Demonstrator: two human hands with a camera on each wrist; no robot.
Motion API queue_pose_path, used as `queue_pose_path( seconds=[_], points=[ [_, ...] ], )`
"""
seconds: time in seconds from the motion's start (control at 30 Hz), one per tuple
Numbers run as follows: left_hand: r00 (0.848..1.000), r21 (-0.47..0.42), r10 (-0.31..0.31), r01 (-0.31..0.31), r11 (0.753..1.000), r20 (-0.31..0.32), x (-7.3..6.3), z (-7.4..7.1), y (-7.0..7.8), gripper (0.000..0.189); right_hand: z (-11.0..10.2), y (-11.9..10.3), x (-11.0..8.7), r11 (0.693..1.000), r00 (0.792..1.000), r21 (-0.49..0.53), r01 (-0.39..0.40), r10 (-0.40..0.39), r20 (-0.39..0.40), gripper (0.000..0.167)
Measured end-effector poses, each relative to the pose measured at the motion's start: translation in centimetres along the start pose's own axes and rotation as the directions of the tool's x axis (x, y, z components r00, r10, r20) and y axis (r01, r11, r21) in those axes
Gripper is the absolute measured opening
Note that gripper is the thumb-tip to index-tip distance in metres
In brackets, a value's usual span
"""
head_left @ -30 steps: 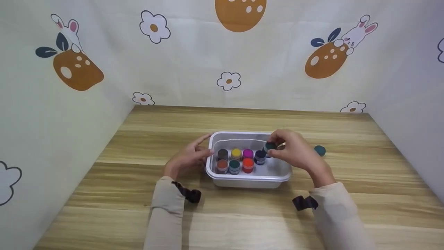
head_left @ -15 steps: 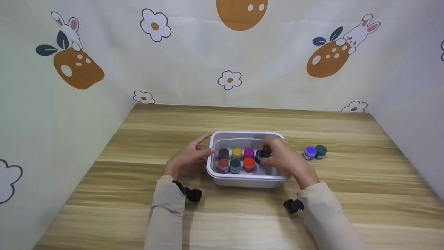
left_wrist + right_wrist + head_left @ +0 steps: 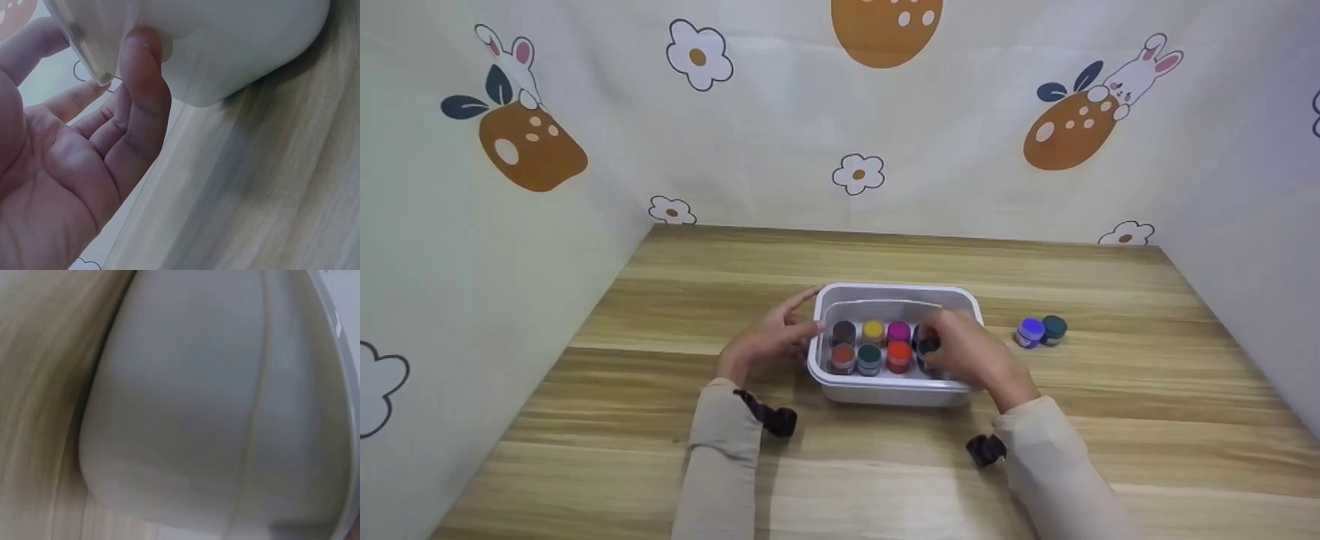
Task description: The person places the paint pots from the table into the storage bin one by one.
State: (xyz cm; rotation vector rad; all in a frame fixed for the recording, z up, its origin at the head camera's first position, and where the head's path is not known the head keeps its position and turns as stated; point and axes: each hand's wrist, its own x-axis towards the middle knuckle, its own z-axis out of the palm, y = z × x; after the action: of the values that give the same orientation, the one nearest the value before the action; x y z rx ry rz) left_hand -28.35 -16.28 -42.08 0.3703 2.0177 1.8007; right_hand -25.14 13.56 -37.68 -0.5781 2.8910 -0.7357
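A white plastic box [image 3: 900, 384] holds several small paint jars, upright in two rows. My left hand [image 3: 769, 339] grips its left end, the thumb over the rim and the other fingers outside, as the left wrist view also shows. Inside the right end, my right hand [image 3: 971, 351] pinches a dark paint jar [image 3: 927, 354], low beside the red jar [image 3: 898, 356]. Behind it a black jar [image 3: 917, 336] is partly covered by the fingers. Also in the box are magenta [image 3: 898, 331] and yellow [image 3: 873, 330] jars. The right wrist view holds mostly the box wall [image 3: 180, 382].
Right of the box, a purple-blue jar [image 3: 1030, 332] and a dark green jar [image 3: 1054, 329] stand side by side on the wooden table [image 3: 855, 472]. A patterned cloth [image 3: 780, 120] walls in the back and sides.
My right hand has brought the dark jar from above the box's back right down to the front row, moving left and nearer. The purple-blue jar came into view. My left hand stays put.
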Motion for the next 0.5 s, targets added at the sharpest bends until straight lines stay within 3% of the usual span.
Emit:
queue_pose_path(
  seconds=[0.23, 0.5],
  points=[
    [1.000, -0.015, -0.005, 0.005, 1.000, -0.008, -0.01, 0.19, 0.23, 0.075, 0.70, 0.03, 0.26, 0.998, 0.998, -0.056, 0.031, -0.034, -0.055, 0.014],
    [1.000, 0.008, 0.019, -0.019, 1.000, -0.012, 0.03, 0.06, 0.02, 0.074, 1.06, -0.07, 0.30, 0.999, 0.997, -0.037, 0.036, -0.038, -0.063, 0.013]
  ],
)
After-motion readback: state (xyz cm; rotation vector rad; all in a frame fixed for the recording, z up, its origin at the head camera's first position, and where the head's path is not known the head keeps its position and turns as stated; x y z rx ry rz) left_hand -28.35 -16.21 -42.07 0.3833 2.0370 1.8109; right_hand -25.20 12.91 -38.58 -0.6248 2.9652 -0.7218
